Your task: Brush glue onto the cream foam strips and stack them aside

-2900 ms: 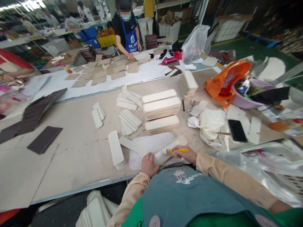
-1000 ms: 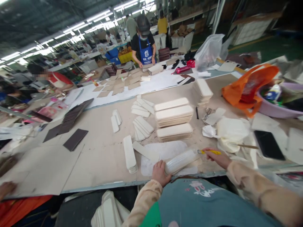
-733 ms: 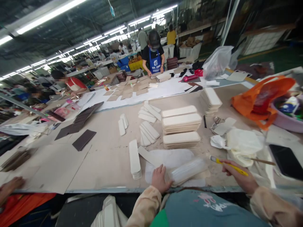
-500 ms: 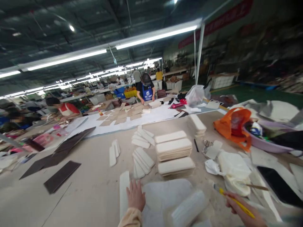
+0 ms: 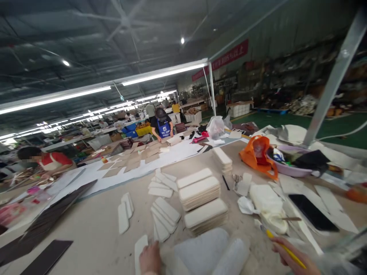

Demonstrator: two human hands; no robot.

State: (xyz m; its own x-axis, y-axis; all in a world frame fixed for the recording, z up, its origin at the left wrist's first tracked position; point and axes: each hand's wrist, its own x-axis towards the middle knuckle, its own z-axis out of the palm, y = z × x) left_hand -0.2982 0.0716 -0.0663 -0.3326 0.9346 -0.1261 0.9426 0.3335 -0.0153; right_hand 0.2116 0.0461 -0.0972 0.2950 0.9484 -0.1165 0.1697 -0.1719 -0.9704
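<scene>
At the bottom edge, my left hand rests over the right side of a white rounded-end strip. Its fingers are curled against the strip, their tips hidden. My right hand is closed around a slim yellow-handled tool, whose pale tip points up and left; its exact kind is unclear. Between the hands lie a translucent white sheet and a clear plastic-looking roll. Fanned white strips spread just beyond my left hand, beside neat stacks of the same strips.
A white tub with a brown stick, a black phone and scissors lie at right. Behind are an orange bag and a lilac basin. Dark brown panels lie left. A co-worker stands across the table.
The view has swung right, so things appear further left. My left hand has gone from lying with fingers spread to curled on the strip. My right hand keeps hold of the yellow-handled tool.
</scene>
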